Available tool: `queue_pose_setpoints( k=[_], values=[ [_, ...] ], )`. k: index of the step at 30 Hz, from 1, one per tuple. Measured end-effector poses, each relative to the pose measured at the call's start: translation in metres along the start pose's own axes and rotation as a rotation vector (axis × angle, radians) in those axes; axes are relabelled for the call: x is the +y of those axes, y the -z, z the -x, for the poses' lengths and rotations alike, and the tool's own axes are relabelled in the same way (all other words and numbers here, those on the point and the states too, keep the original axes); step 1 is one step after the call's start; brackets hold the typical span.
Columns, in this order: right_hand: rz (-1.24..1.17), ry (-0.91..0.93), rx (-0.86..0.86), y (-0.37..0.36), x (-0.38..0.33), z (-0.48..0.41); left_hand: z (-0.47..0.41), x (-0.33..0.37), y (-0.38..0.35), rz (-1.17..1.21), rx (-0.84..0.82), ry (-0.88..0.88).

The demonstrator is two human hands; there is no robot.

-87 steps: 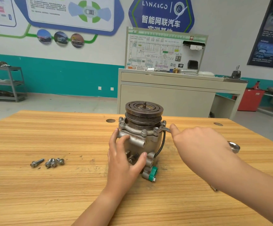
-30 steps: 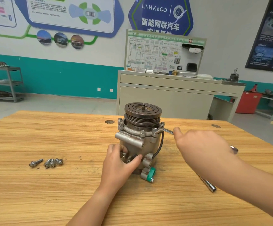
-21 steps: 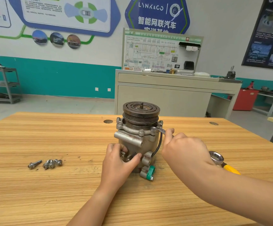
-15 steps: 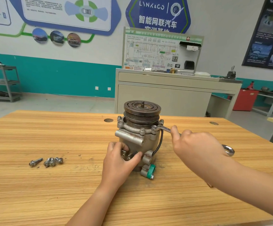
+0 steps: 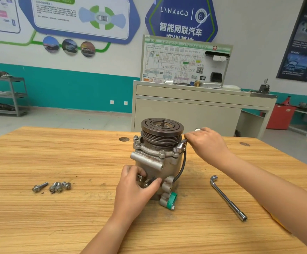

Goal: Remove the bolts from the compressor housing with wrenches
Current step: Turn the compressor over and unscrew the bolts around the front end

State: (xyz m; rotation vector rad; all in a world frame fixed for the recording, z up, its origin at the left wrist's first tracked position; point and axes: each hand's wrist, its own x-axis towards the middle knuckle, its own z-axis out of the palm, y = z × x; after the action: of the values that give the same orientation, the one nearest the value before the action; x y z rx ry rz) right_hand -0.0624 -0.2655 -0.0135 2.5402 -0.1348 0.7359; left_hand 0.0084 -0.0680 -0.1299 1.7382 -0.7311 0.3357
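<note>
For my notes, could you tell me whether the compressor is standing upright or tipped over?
Upright: the compressor stands on the table with its pulley on top, the left hand holding its side.

Your table (image 5: 57, 217): matt, scuffed wood | compressor (image 5: 154, 162): dull grey metal | bolts (image 5: 55, 186) at 9 o'clock: bright metal | socket wrench (image 5: 228, 198) at 4 o'clock: glossy chrome

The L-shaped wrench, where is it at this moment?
In the head view the L-shaped wrench lies flat on the table, to the right of the compressor and apart from it.
</note>
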Motion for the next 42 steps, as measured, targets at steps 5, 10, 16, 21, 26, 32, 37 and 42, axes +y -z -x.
queue_pose_setpoints(
  k=[5, 10, 16, 21, 26, 32, 37, 42],
  values=[
    [-0.390, -0.231, 0.232, 0.019, -0.007, 0.029, 0.000, -0.001, -0.001, 0.002, 0.004, 0.008],
    [-0.272, -0.271, 0.170, 0.068, -0.021, 0.070, 0.001, 0.001, -0.001, 0.008, 0.003, 0.015],
    [-0.001, -0.309, -0.303, 0.085, -0.033, 0.072, 0.000, 0.003, 0.000, -0.001, -0.005, 0.014],
    [0.102, -0.274, -0.417, 0.096, -0.047, 0.061, 0.000, 0.001, 0.000, -0.023, -0.009, 0.014],
    [0.197, -0.123, -0.501, 0.105, -0.069, 0.052, 0.001, 0.002, 0.000, -0.016, -0.001, 0.012],
    [0.200, -0.048, -0.417, 0.095, -0.044, 0.053, 0.000, 0.002, 0.001, -0.008, -0.008, 0.020],
    [0.228, 0.042, -0.292, 0.076, 0.006, 0.035, 0.000, 0.001, 0.000, -0.007, -0.010, 0.026],
    [0.257, 0.079, -0.179, 0.029, 0.019, 0.000, 0.000, 0.002, 0.002, -0.021, -0.009, 0.023]
  ],
)
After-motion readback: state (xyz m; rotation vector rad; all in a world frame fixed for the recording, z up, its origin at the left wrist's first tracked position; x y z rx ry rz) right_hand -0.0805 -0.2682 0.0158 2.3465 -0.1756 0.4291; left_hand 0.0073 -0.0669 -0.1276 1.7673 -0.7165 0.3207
